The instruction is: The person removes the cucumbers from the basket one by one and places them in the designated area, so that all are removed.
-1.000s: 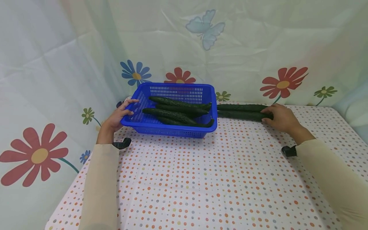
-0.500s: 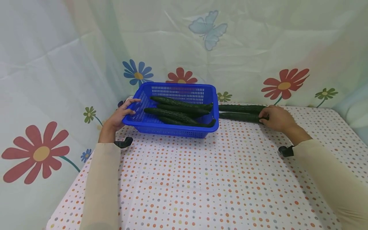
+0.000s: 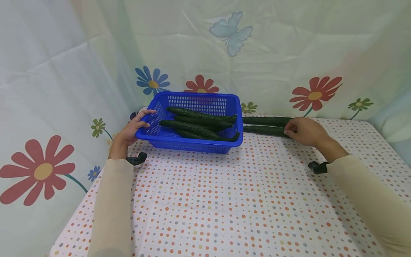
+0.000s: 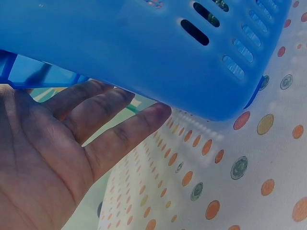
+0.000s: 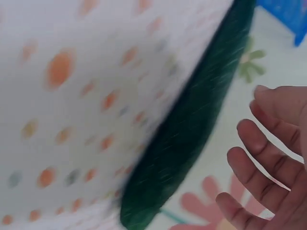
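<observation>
In the head view a blue basket [image 3: 192, 144] stands at the back of the table, holding several long dark green cucumbers [image 3: 189, 126]. My left hand [image 3: 130, 131] rests on its left end, fingers over the rim. The left wrist view shows that hand [image 4: 86, 129] with extended fingers against the blue basket [image 4: 134, 62]. Right of the basket lie two more cucumbers, a far one [image 3: 266, 120] and a near one [image 3: 264, 130]. My right hand [image 3: 308, 132] is over their right ends. In the right wrist view its loosely bent fingers [image 5: 256, 136] stand apart from a cucumber [image 5: 192, 115].
A white dotted cloth [image 3: 205, 200] covers the table. Behind it hangs a pale curtain [image 3: 273, 53] with printed flowers and a butterfly. Black camera mounts sit on both wrists, the left mount [image 3: 137, 159] and the right mount [image 3: 317, 167].
My right hand has shifted slightly left along the two loose cucumbers. A narrow gap now shows between them, and the near one sits a little further left. The left hand and basket stay put.
</observation>
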`<state>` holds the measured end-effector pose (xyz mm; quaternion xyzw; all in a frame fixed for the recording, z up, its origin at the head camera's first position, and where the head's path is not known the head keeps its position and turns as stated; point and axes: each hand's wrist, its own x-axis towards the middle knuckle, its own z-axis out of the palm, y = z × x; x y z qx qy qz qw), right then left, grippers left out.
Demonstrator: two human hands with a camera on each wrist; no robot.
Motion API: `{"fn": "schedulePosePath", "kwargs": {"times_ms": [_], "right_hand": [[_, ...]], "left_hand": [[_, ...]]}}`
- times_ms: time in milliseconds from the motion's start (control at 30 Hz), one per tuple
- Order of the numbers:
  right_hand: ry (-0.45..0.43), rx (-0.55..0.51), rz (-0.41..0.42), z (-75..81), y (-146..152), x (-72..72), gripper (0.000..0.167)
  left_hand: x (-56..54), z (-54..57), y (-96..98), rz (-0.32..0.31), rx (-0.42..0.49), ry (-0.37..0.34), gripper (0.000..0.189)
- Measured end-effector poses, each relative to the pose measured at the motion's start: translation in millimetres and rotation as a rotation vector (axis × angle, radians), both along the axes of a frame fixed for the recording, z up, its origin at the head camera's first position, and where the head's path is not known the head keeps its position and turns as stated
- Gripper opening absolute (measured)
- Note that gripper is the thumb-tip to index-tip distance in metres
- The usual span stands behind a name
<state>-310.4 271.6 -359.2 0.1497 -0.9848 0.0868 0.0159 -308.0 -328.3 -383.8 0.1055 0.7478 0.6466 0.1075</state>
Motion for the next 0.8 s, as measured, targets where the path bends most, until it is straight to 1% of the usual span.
{"fn": "schedulePosePath", "kwargs": {"times_ms": [67,133,267,333,400,500,633,667,733,800], "right_hand": [[0.041,-0.036,0.013,7.1,-10.0,7.7,0.021],[0.101,-0.081,0.036,16.7,-23.4,17.7,0.022],[0.199,-0.167,0.097,38.2,-57.7,40.2,0.022],[0.222,-0.198,0.136,46.7,-77.0,49.0,0.021],[0.223,-0.225,0.182,53.0,-96.1,55.2,0.02],[0.199,-0.274,0.261,57.6,-123.2,60.4,0.016],[0.149,-0.333,0.335,57.9,-157.2,63.5,0.015],[0.13,-0.334,0.349,57.7,-166.1,64.0,0.017],[0.07,-0.298,0.358,57.0,-184.2,65.3,0.023],[-0.019,-0.22,0.348,56.1,-202.5,66.2,0.032]], "left_hand": [[-1.0,-0.6,0.0,-0.003,-0.002,0.001,0.056],[-1.7,-0.4,0.4,-0.009,0.001,-0.003,0.056],[-1.9,1.3,2.0,-0.01,0.004,-0.026,0.056],[-1.4,2.4,2.6,-0.003,0.0,-0.038,0.056],[-0.2,3.4,2.5,0.007,-0.006,-0.046,0.057],[1.4,3.9,1.3,0.013,-0.009,-0.052,0.059],[2.0,3.5,0.4,-0.005,-0.005,-0.053,0.062],[1.8,3.4,0.4,-0.009,-0.005,-0.05,0.062],[1.4,3.2,0.4,-0.015,-0.004,-0.042,0.062],[0.9,3.1,0.2,-0.016,-0.005,-0.035,0.062]]}}
